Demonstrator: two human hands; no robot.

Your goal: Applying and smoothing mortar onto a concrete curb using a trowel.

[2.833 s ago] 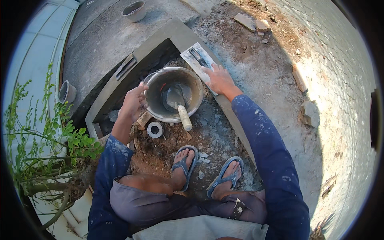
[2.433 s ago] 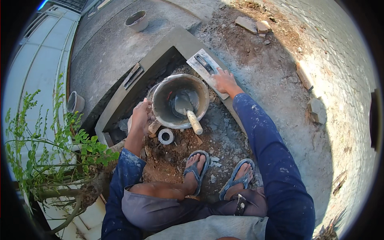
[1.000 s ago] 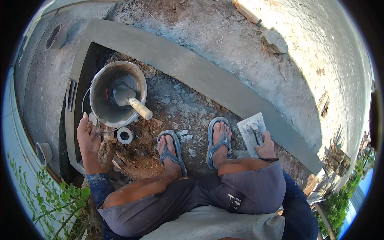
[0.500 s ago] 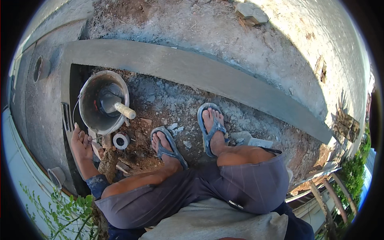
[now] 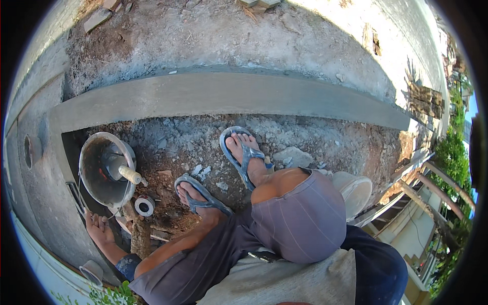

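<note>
My left hand (image 5: 100, 230) is low on the left, beside the near side of a mortar-stained bucket (image 5: 91, 180). Its fingers curl at the bucket's thin wire handle and appear closed on it. Inside the bucket lies a trowel (image 5: 113, 165), its pale wooden grip (image 5: 130, 175) resting over the rim. Right of the hand, a small round spool with a pale rim (image 5: 145, 206) sits on the soil. A pronged metal piece (image 5: 75, 197) lies by the wall edge near my fingers. My right hand is out of view.
A smooth grey cement ledge (image 5: 229, 93) curves across, beyond my sandalled feet. Broken stones (image 5: 295, 156) and rubble lie on the soil. A pale bucket (image 5: 353, 194) stands beside my right knee. Pipe ends (image 5: 31, 151) protrude at the left; wooden poles (image 5: 442, 188) are at the right.
The view has turned and shifted, so the bucket and ledge appear lower and the pale bucket shows. My left hand stays at the bucket's handle, which now hangs toward the near side.
</note>
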